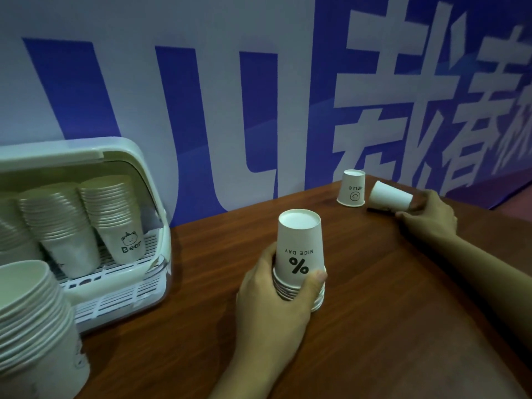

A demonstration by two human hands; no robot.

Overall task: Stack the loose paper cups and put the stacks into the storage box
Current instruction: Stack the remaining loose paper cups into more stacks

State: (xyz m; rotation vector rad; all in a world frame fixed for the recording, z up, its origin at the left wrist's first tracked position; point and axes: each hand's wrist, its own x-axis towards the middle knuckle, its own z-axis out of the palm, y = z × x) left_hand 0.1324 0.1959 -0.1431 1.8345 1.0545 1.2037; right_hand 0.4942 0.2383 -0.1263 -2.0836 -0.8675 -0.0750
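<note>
Left hand (273,298): my fingers and thumb wrap the lower rims of an upside-down stack of cups (299,254) standing on the table (388,312).
Right hand (429,217): I grip one loose cup (388,195) by its mouth end, tilted on its side, its base pointing left.
Other loose cup (352,188): upside down on the table, just left of the tilted one.
Storage box (138,286): at the left, open, with stacks leaning inside.
Near stack (34,321): bottom left, mouths upward.
</note>
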